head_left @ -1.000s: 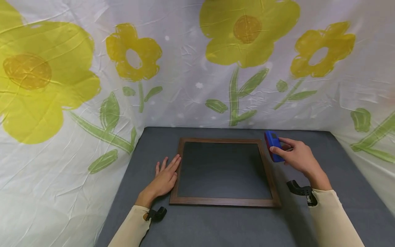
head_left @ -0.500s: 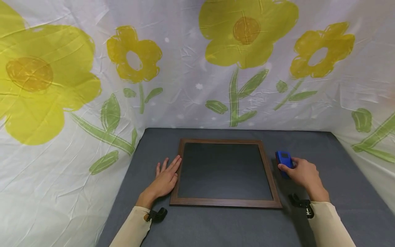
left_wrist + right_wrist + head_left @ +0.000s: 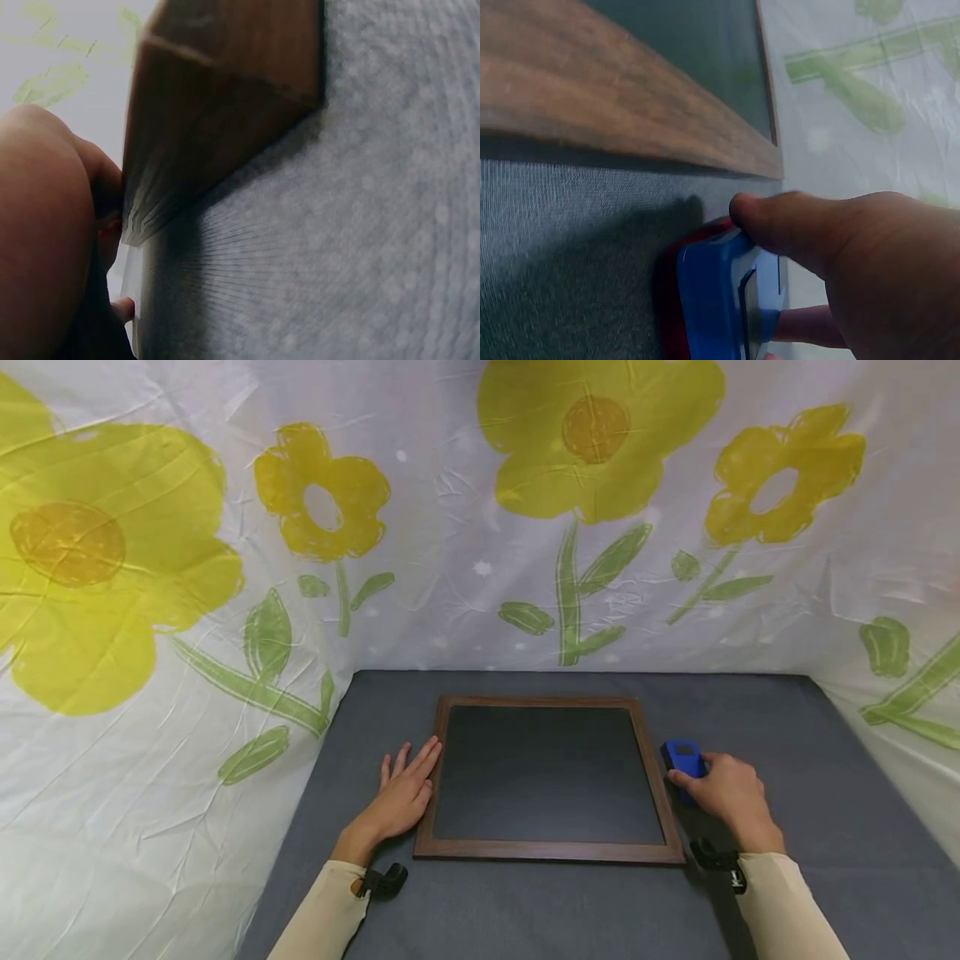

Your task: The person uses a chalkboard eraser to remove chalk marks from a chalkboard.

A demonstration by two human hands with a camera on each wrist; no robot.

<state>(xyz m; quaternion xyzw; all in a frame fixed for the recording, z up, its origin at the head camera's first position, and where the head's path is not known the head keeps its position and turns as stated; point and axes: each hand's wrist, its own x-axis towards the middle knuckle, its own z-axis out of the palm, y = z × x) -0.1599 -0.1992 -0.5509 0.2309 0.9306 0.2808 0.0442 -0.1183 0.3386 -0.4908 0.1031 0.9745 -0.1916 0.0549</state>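
Note:
A chalkboard (image 3: pixel 547 777) in a brown wooden frame lies flat on the table, its dark surface plain. My left hand (image 3: pixel 397 797) rests along the frame's left side, fingers stretched out and fingertips on the wood. To the right of the board, my right hand (image 3: pixel 731 789) pinches a blue chalkboard eraser (image 3: pixel 684 760) between thumb and fingers. In the right wrist view the eraser (image 3: pixel 712 296) shows a dark red underside close to the cloth, the thumb (image 3: pixel 780 221) on its near upper edge. The fingers on its far side are partly hidden.
Dark grey cloth (image 3: pixel 540 910) covers the table around the board. A white curtain (image 3: pixel 450 568) printed with yellow flowers hangs behind and at both sides. Black camera mounts (image 3: pixel 384 882) sit on both wrists.
My right hand has brought the eraser down from beside the board's upper right corner, turning it flatter against the table, then slightly left. My left hand has stayed on the frame.

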